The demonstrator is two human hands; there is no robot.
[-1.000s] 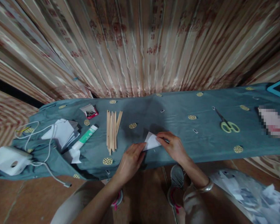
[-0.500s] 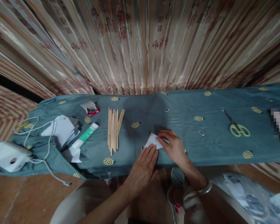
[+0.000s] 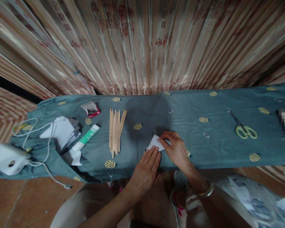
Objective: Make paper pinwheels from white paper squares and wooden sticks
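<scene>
A small folded piece of white paper (image 3: 154,141) with a pointed top lies on the cloth near the table's front edge. My left hand (image 3: 144,168) rests flat, its outstretched fingers pressing the paper's lower edge. From the right, my right hand (image 3: 176,147) pinches the paper's right side between thumb and fingers, covering that part. Left of the hands is a bundle of thin wooden sticks (image 3: 114,133). A green and white glue stick (image 3: 86,137) lies farther left, beside a stack of white paper pieces (image 3: 63,131).
Scissors (image 3: 243,128) with yellow-green handles lie at right on the blue-green cloth (image 3: 223,145). At the left are a small open box (image 3: 91,110) of metal pieces and a white device (image 3: 10,159) with cables. A clear bag (image 3: 251,199) holding paper scraps stands below the table.
The hands stay almost in place on the paper. The paper's top fold looks flatter and its point shows more clearly. The view has shifted slightly.
</scene>
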